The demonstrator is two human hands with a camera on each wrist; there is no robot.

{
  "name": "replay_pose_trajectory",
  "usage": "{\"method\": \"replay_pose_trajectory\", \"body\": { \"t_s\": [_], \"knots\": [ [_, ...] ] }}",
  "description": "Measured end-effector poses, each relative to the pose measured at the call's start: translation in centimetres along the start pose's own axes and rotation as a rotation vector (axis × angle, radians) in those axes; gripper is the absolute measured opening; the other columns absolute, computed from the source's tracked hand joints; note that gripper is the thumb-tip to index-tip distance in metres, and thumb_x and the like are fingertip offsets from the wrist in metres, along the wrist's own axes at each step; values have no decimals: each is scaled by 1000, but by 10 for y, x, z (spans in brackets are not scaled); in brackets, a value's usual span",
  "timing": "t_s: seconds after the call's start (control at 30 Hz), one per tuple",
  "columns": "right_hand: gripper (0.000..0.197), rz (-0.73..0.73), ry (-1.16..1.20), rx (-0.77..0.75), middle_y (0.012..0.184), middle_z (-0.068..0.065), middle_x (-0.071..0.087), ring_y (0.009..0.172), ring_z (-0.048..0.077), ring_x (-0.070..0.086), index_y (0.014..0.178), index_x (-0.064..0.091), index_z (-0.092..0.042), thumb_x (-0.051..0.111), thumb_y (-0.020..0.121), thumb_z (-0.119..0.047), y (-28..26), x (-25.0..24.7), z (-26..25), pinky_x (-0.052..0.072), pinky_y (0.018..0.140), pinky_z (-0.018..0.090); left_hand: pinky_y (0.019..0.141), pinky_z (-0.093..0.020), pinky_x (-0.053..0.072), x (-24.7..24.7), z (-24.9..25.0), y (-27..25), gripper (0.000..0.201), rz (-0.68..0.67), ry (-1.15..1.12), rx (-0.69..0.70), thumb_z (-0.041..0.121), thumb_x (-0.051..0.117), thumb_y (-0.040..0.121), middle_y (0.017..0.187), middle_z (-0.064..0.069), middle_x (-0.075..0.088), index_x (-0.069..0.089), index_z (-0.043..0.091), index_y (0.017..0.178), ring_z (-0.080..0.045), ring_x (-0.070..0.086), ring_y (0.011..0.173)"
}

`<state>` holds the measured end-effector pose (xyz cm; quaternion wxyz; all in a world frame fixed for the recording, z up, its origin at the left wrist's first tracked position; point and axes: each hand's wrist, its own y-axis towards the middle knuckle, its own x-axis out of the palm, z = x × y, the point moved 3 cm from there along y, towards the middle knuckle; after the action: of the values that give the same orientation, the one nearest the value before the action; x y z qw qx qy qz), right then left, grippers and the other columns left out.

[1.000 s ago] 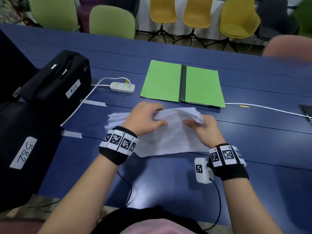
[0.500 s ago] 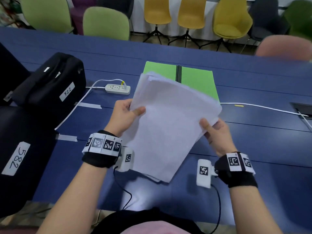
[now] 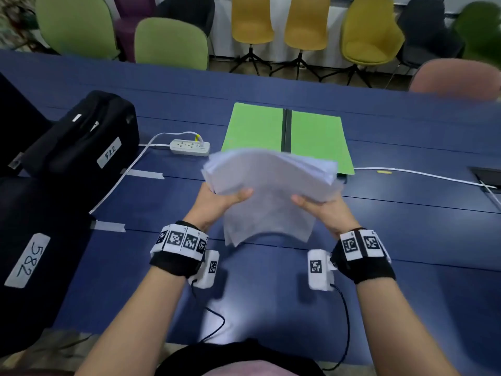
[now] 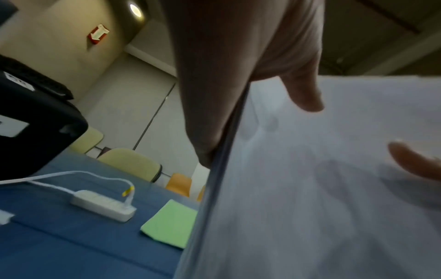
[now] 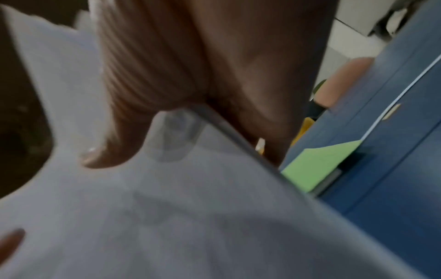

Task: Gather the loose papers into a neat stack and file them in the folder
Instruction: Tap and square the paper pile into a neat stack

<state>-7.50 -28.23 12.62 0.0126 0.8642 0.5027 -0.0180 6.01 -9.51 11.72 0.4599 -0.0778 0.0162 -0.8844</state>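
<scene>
Above the blue bench (image 3: 406, 240), head view: both hands hold the papers (image 3: 271, 191) in the air, just short of the open green folder (image 3: 317, 137), which lies flat beyond them. Left hand (image 3: 217, 202) grips the left edge, thumb on top, fingers hidden beneath. Right hand (image 3: 325, 210) grips the right edge the same way. Far edges of the sheets are fanned and uneven; the near corner sags. Judgement: the step is squaring the stack. To do it well, loosen both grips slightly, stand the sheets on one edge, tap them on the bench, turn to the next edge and tap again, keeping both thumbs clamped enough that no sheet slides out. Only then lay it on one green leaf. Power strip (image 3: 189, 147) and black cases (image 3: 81, 137) sit to the left, clear of the path.

Left wrist view: what the head camera cannot show, the stack's side edge (image 4: 224, 151) seen end-on as a dark, fairly tight band under the palm. Thumb (image 4: 303, 90) presses the top sheet; the other hand's thumb tip shows at far right. One corner of the folder (image 4: 171, 222) is visible below, apart from the papers.

Right wrist view: blurred. Thumb (image 5: 112, 143) lies pressed on the top sheet; a shadow through the paper suggests fingers underneath, not certain. Folder corner (image 5: 319, 162) lies just past the stack's edge.
</scene>
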Motion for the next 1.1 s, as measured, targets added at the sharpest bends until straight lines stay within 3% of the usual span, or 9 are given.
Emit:
{"method": "replay_pose_trajectory", "body": {
  "t_s": [0.07, 0.2, 0.33, 0.47, 0.57, 0.7, 0.9, 1.0, 1.1],
  "knots": [
    [42, -49, -7, 94, 94, -9, 74, 88, 4, 69, 89, 72, -26, 87, 50, -31, 3, -5, 14, 56, 89, 33, 83, -26, 52, -1, -5, 5, 56, -43, 12, -51, 22, 85, 58, 106, 2, 73, 65, 17, 110, -9, 69, 97],
    [63, 34, 64, 92, 85, -10, 75, 81, 6, 69, 85, 72, -19, 88, 38, -57, 14, -17, 9, 53, 75, 20, 88, -35, 53, 4, -7, 9, 59, 15, -115, -79, 44, 81, 60, 107, -4, 73, 69, 13, 109, -20, 68, 100],
    [69, 246, 140, 64, 79, 2, 63, 75, 15, 57, 81, 63, -16, 76, 45, -73, 11, -10, 10, 47, 69, 25, 68, -21, 53, 14, -2, 11, 32, 200, -154, -63, 45, 70, 80, 88, 3, 72, 69, 16, 95, -10, 68, 80],
    [31, 412, 217, -7, 66, -8, 58, 66, 11, 52, 63, 63, -23, 70, 66, -53, 2, 5, 5, 45, 63, 21, 73, -25, 47, 22, 6, 10, 27, 379, -162, -15, 48, 73, 76, 75, 9, 62, 64, 23, 75, -8, 57, 70],
    [16, 502, 170, -101, 64, -14, 59, 60, 2, 52, 68, 63, -24, 68, 74, -37, 0, 9, -4, 44, 62, 14, 79, -27, 52, 22, 4, 9, 28, 470, -114, -11, 51, 79, 67, 64, 18, 66, 67, 26, 66, -6, 63, 69],
    [19, 571, 123, -136, 61, -12, 50, 63, 10, 43, 60, 60, -25, 64, 76, -34, 1, -3, 0, 37, 64, 25, 69, -30, 36, 16, -6, 10, 49, 506, -99, -49, 59, 75, 58, 56, 11, 39, 42, 25, 46, -17, 39, 60],
    [8, 478, 19, -183, 82, -18, 65, 84, -2, 59, 88, 67, -24, 64, 84, -19, -1, -5, -5, 43, 85, 18, 55, -14, 44, 18, 8, 8, 17, 250, -85, 49, 23, 69, 85, 67, 1, 56, 61, 12, 76, -8, 52, 58],
    [15, 498, 42, -134, 87, -22, 63, 86, -9, 55, 95, 66, -23, 61, 85, -12, 0, -14, -1, 38, 93, 23, 51, -10, 42, 15, 9, 10, 20, 232, -122, -3, 27, 66, 88, 71, -1, 54, 58, 13, 76, -7, 52, 57],
    [16, 483, 72, -112, 84, -24, 64, 90, 2, 55, 95, 68, -24, 61, 81, -19, 3, -15, 0, 39, 97, 31, 52, -13, 48, 23, 7, 9, 23, 224, -136, -69, 34, 69, 85, 74, -2, 65, 64, 11, 85, -7, 63, 58]
  ]
}}
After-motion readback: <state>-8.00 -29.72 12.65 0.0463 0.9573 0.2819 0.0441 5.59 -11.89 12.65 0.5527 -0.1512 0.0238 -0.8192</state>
